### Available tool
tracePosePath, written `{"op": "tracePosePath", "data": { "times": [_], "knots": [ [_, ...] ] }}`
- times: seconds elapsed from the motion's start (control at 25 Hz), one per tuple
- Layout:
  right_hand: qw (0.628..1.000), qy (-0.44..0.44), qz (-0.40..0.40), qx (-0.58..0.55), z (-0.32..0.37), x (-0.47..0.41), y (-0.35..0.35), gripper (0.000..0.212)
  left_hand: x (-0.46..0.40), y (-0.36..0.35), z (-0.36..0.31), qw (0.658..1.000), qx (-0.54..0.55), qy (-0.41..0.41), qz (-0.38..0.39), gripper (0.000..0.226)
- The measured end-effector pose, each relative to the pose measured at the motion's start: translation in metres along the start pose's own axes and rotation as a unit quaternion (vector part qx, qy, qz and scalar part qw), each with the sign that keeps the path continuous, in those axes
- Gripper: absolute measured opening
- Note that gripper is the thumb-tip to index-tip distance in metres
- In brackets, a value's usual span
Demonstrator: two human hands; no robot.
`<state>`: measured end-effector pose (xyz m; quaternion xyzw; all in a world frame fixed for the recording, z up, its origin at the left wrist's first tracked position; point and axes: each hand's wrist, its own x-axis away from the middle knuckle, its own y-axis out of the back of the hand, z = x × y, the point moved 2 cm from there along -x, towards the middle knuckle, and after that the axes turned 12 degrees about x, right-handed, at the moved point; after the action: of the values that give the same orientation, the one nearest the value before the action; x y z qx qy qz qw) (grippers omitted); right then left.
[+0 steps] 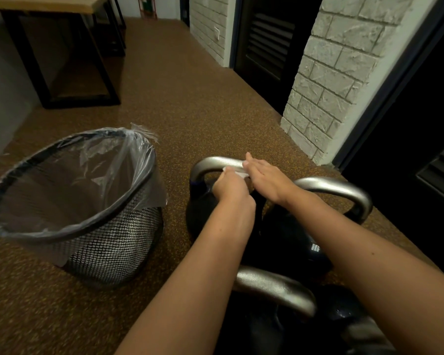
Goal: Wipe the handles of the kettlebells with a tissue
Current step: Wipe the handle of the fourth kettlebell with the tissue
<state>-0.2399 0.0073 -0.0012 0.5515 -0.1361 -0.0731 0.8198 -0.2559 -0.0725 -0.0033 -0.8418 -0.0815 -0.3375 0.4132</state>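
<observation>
Standing just left of the far kettlebell (203, 213), the lined mesh waste bin (87, 213) looks placed to take the used tissue, while two more kettlebells crowd in on the near side with handles up for easy reach. Over the far kettlebell's handle (215, 163) both hands meet: the left hand (230, 187) has its fingers curled, pinching the white tissue (235, 171) against the bar, and the right hand (269, 179) lies flat with fingers straight, pressing the handle, probably to steady it.
</observation>
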Motion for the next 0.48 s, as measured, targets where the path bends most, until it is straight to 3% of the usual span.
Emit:
{"op": "tracePosePath", "data": {
  "times": [0.16,0.24,0.28,0.32,0.36,0.48],
  "knots": [
    [1.000,0.006,0.000,0.000,0.002,0.004,0.003,0.051,0.000,0.004,-0.020,0.998,-0.015,-0.058,-0.004,0.033],
    [1.000,0.004,0.002,0.001,0.003,0.005,0.003,0.051,0.003,0.007,-0.025,0.979,-0.126,-0.156,0.038,0.032],
    [1.000,0.005,0.003,0.001,0.003,0.005,0.003,0.051,0.003,0.009,-0.029,0.947,-0.207,-0.235,0.069,0.034],
    [1.000,0.006,0.003,0.004,0.003,0.005,0.003,0.051,0.000,0.010,-0.035,0.891,-0.304,-0.322,0.103,0.035],
    [1.000,0.008,0.004,0.007,0.003,0.005,0.003,0.051,-0.005,0.011,-0.040,0.810,-0.412,-0.394,0.142,0.034],
    [1.000,0.010,0.005,0.008,0.002,0.004,0.002,0.051,-0.034,0.023,-0.039,0.494,-0.674,-0.479,0.270,0.036]
  ]
}}
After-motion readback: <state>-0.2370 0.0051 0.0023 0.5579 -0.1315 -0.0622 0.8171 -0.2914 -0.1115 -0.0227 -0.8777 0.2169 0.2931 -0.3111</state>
